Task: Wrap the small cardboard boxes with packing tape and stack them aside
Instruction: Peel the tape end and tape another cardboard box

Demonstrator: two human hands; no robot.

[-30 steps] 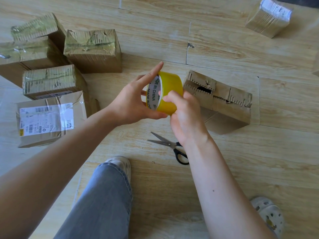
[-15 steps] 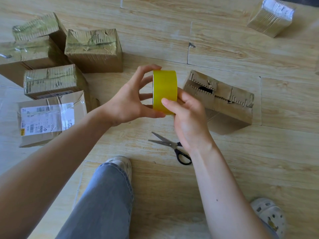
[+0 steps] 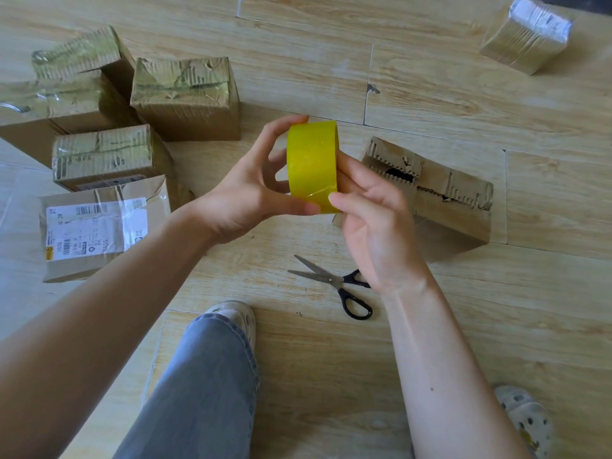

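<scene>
Yellow tape roll (image 3: 313, 165): edge-on above the floor (image 3: 430, 94), between both hands; core hidden.
Left hand (image 3: 245, 197): grips the roll's left rim.
Right hand (image 3: 374, 220): thumb and forefinger pinch its right rim.
Torn box (image 3: 443, 200): right, on the floor, left end behind the right hand.
Taped boxes (image 3: 185, 97): far left, one cut off.
Scissors (image 3: 334, 281): near, one loop partly hidden.

Yellow tape roll (image 3: 313, 167) upright, edge-on, mid-scene, gripped by left hand (image 3: 245, 200) and right hand (image 3: 374, 226) | torn, untaped cardboard box (image 3: 440, 197) just right | taped boxes (image 3: 185, 97) clustered far left | another taped box (image 3: 526, 34) far right
</scene>
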